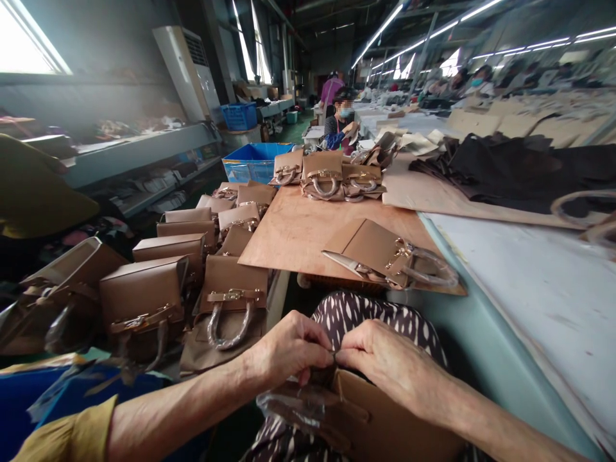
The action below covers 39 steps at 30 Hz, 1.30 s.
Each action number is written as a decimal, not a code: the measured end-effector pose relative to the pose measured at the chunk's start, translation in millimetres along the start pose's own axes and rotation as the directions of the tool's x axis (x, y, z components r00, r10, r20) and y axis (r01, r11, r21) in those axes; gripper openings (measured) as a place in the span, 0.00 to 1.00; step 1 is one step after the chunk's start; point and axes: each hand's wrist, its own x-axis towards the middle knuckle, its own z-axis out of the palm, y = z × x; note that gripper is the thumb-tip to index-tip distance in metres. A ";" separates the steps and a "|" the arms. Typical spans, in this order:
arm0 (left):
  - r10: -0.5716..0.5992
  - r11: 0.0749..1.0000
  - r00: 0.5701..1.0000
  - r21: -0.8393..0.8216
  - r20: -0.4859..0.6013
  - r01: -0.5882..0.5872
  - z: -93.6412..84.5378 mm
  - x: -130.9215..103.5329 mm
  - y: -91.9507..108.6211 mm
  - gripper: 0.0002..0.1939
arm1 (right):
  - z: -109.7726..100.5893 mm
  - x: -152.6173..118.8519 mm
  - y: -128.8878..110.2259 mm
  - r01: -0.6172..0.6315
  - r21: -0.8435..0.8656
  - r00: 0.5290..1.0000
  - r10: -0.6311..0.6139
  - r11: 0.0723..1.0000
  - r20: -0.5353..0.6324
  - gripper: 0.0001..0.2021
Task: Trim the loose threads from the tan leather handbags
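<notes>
A tan handbag [385, 417] lies across the lap on patterned cloth, its plastic-wrapped handle [298, 407] toward the left. Over the bag's upper edge, my left hand [296, 346] and my right hand [375, 350] meet with fingertips pinched close together. Both are closed at a small dark spot between the fingertips; what they hold is too small to name. The right forearm crosses above the bag's body.
Another tan bag [368, 250] lies on the brown board [293, 224] ahead. Rows of bags [144, 289] stand at the left, beside a blue bin [43, 404]. Dark material [524, 170] is piled at the right. A masked person [341, 122] sits farther back.
</notes>
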 end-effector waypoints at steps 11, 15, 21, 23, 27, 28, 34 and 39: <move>0.038 0.999 0.997 -0.008 0.066 -0.038 -14.9 -17.4 -6.2 0.14 | 7.5 -5.9 -4.1 0.023 -0.039 0.999 -0.024 0.999 -0.024 0.19; 0.012 0.998 0.998 0.062 0.064 -0.016 -12.1 -24.6 -1.0 0.11 | 8.1 -6.4 -5.0 0.011 -0.057 1.000 -0.012 0.998 -0.028 0.19; 0.077 0.957 0.995 0.284 -0.062 -0.057 -4.2 -24.5 10.3 0.11 | 8.2 -8.4 -6.3 0.046 -0.073 0.998 -0.049 0.996 -0.038 0.18; 0.088 0.952 0.994 0.298 -0.058 -0.067 -3.3 -21.7 10.2 0.10 | 7.7 -9.3 -7.6 0.034 -0.076 0.998 -0.038 0.997 -0.048 0.18; 0.060 0.952 0.997 0.304 -0.046 -0.043 -1.7 -19.5 7.8 0.10 | 5.1 -10.4 -10.0 0.010 -0.067 0.998 -0.014 0.998 -0.056 0.19; 0.103 0.935 0.993 0.345 -0.060 -0.076 -0.9 -20.5 7.9 0.10 | 4.6 -10.5 -9.8 0.019 -0.061 0.998 -0.023 0.998 -0.062 0.19; 0.387 0.736 0.922 0.607 -0.015 -0.299 3.4 -25.0 14.1 0.07 | 8.4 -12.7 -0.8 0.120 -0.092 0.984 -0.131 0.988 -0.124 0.17; 0.332 0.709 0.936 0.624 0.118 -0.330 9.4 -8.3 16.9 0.06 | 6.0 -16.5 4.8 0.298 -0.251 0.944 -0.324 0.921 -0.067 0.16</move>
